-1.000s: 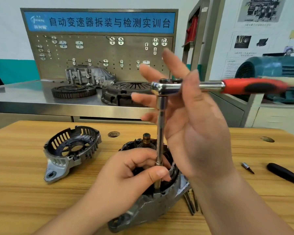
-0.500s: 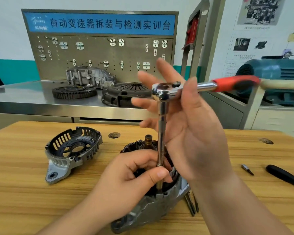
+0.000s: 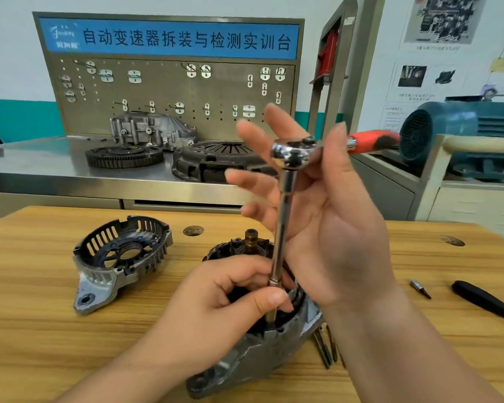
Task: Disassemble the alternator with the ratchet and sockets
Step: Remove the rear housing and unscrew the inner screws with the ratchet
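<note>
Done: slotted grey metal end cover off, lying left.
Pending: grey alternator body, apparently still bolted.
Hands: left hand pinches extension of chrome red-handled ratchet; right hand spread.

Your light wooden tabletop carries the dark grey cast alternator body at near centre, with one mounting ear pointing toward you. Left of it and apart lies a separate grey slotted aluminium end housing, open side up. A few long dark bolts lie just beside the body's right flank. Farther right sit a small steel driver bit and, near it, a black handle.
</note>
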Action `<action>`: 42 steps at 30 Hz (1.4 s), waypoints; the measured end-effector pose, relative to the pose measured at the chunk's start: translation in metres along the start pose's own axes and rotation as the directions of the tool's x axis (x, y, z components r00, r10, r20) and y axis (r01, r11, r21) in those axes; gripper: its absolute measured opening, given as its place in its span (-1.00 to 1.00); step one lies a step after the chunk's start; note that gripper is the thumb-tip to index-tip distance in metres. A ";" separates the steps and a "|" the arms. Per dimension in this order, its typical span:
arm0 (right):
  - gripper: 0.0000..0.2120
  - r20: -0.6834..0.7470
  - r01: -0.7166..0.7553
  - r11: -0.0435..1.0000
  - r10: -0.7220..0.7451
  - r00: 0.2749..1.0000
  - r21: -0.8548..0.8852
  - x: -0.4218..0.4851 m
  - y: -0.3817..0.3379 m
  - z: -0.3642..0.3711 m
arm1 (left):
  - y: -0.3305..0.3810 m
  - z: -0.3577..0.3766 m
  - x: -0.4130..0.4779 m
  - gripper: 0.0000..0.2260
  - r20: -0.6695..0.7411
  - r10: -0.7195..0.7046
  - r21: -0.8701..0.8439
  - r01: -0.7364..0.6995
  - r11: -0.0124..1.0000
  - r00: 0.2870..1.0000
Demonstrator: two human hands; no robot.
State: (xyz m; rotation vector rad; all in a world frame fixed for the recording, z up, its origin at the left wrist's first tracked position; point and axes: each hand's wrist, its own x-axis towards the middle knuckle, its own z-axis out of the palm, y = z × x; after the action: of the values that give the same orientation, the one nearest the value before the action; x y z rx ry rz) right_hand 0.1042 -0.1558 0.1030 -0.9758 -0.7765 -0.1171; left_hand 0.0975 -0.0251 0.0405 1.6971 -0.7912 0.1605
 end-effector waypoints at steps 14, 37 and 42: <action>-0.51 0.030 0.057 0.994 -0.054 0.998 -0.091 -0.002 0.004 0.002 | -0.001 -0.001 -0.002 -0.80 0.014 0.029 0.055 -0.030 0.998 0.999; -0.64 0.051 0.113 0.988 -0.108 0.993 -0.101 -0.002 0.004 0.005 | -0.001 0.000 -0.001 -0.71 -0.090 -0.010 0.033 0.013 0.999 0.996; -0.53 0.026 -0.010 1.000 0.010 1.000 0.005 -0.002 0.001 0.000 | 0.002 0.001 -0.002 -0.78 -0.039 0.038 0.093 -0.034 0.995 0.998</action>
State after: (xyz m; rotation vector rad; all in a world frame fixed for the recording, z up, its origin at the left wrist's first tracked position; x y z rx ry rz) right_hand 0.1029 -0.1560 0.1014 -0.9783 -0.7954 -0.0940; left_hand 0.0949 -0.0252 0.0405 1.7615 -0.7947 0.2599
